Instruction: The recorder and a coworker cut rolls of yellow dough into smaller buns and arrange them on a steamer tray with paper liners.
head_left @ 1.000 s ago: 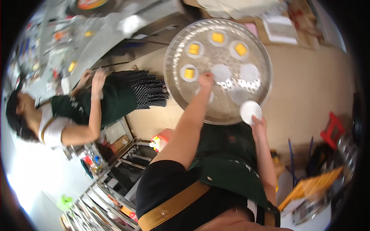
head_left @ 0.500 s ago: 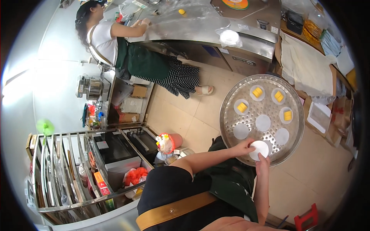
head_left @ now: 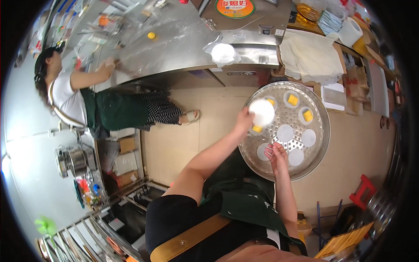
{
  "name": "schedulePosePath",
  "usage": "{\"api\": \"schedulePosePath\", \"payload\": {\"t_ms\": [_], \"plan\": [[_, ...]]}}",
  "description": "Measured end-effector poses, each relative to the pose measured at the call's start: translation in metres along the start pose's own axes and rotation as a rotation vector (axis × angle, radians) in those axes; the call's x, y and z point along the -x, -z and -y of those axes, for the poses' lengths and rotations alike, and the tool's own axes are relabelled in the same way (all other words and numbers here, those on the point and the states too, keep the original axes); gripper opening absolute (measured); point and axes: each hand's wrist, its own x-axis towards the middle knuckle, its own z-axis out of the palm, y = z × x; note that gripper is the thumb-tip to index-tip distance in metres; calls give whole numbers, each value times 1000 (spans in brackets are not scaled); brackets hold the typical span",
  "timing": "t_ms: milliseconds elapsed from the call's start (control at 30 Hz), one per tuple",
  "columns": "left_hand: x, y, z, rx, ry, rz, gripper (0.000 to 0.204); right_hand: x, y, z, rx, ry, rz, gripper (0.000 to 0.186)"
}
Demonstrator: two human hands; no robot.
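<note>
My left hand point(head_left: 245, 121) is closed on a stack of white paper rounds point(head_left: 262, 113), slightly blurred, over the left side of a large round perforated metal tray point(head_left: 324, 150). The stack partly covers two yellow blocks behind and below it. My right hand point(head_left: 278, 158) hangs over the tray's near part, its fingers bent and apart, with nothing visible in them. Near its fingertips lies a paper round point(head_left: 262, 151); another paper round point(head_left: 296, 157) is just to its right. Farther back, yellow blocks point(head_left: 307, 115) rest on paper rounds, while a bare paper round point(head_left: 285, 133) sits mid-tray.
A co-worker point(head_left: 70, 87) stands at the steel worktable point(head_left: 174, 48) at the far left, hands on its surface. A plastic-wrapped white bundle point(head_left: 223, 54) rests on the table edge. Beyond the tray lies a pale cloth point(head_left: 310, 56). A red stool point(head_left: 363, 192) stands at the right.
My left hand has carried the paper stack left and away from my right hand, which has let go of it. The whole view has shifted, so the co-worker and table appear farther left.
</note>
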Motion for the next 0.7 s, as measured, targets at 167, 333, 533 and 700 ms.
{"api": "schedulePosePath", "payload": {"t_ms": [167,333,533,700], "plan": [[-105,-41,-102,277,-17,-190,19,24,1,-16,-118,133,-199,21],[-288,48,-76,534,-162,221,26,49,-9,-55,-67,60,-258,14],[-263,14,-129,570,-10,-382,29,74,18,-69,-231,86,-429,17],[-199,-49,-153,494,18,-446,27,99,43,-74,-305,169,-569,20]]}}
